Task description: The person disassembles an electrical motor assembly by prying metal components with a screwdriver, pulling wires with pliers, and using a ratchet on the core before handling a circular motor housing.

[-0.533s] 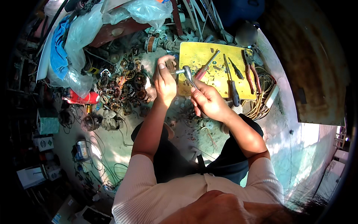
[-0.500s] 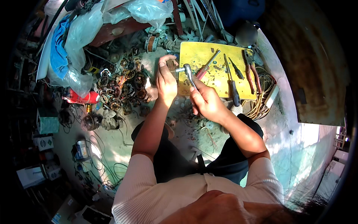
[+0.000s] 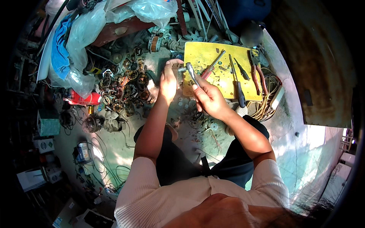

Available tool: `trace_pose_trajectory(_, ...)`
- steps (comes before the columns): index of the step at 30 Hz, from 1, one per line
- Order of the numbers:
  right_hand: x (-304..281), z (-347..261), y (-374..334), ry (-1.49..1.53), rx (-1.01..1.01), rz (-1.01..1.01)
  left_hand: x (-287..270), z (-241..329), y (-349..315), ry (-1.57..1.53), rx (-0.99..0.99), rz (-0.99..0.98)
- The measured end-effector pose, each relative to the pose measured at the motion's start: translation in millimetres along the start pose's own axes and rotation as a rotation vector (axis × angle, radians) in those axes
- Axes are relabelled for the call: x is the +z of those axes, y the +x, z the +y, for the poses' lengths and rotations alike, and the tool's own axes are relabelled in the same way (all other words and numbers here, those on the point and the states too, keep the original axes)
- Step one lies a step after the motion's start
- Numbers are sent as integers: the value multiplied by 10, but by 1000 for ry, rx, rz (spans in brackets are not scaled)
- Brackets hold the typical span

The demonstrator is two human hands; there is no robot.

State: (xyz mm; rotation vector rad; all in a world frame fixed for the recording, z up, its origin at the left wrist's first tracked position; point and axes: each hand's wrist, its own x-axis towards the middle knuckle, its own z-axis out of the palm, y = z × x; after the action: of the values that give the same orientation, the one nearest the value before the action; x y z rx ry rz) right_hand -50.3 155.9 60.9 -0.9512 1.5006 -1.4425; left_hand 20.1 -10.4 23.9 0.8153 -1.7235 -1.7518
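My left hand (image 3: 168, 84) is closed around a brownish metal motor part (image 3: 177, 70), its fingers wrapping over the far side and hiding much of it. My right hand (image 3: 211, 100) grips the handle of a ratchet wrench (image 3: 192, 73). The wrench's head, with a short silver socket (image 3: 182, 69), points left and meets the part's right side. Just beyond the right hand, a screwdriver with a red handle (image 3: 207, 72) lies on a yellow board (image 3: 195, 49). Farther right on the board are a long screwdriver with a black handle (image 3: 239, 91), a small black screwdriver (image 3: 242, 72) and red-handled pliers (image 3: 258, 78).
A heap of copper-wound motor parts (image 3: 127, 83) covers the floor left of my hands. A red cylinder (image 3: 85, 98) and plastic bags (image 3: 81, 45) lie farther left. Coiled cable (image 3: 266, 108) sits at the board's right edge. Loose wires and scraps (image 3: 213, 133) lie between my knees.
Both hands have shifted slightly, the right one a little upward with the wrench. The left hand has tilted, so more of the motor part shows beside its palm.
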Motion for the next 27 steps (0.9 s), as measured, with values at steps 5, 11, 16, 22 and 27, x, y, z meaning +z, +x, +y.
trace_pose_trajectory(5, -337, -153, -4, 518, 395, -138, -94, 100, -2, 578, 798, 41)
trace_pose_trajectory(11, -195, -79, -63, 313, 247, -140, 35, 2, -32, 522, 670, 84)
trace_pose_trajectory(16, 73, 177, -47, -203, -44, 122, 93, -93, -44, 163, 272, 47)
trace_pose_trajectory(22, -23, 280, 45, -820, -344, 279, 79, 27, -70, -478, -466, -252)
trace_pose_trajectory(27, -6, 197, 15, -602, -235, 184, -13, -8, -60, -308, -378, -148)
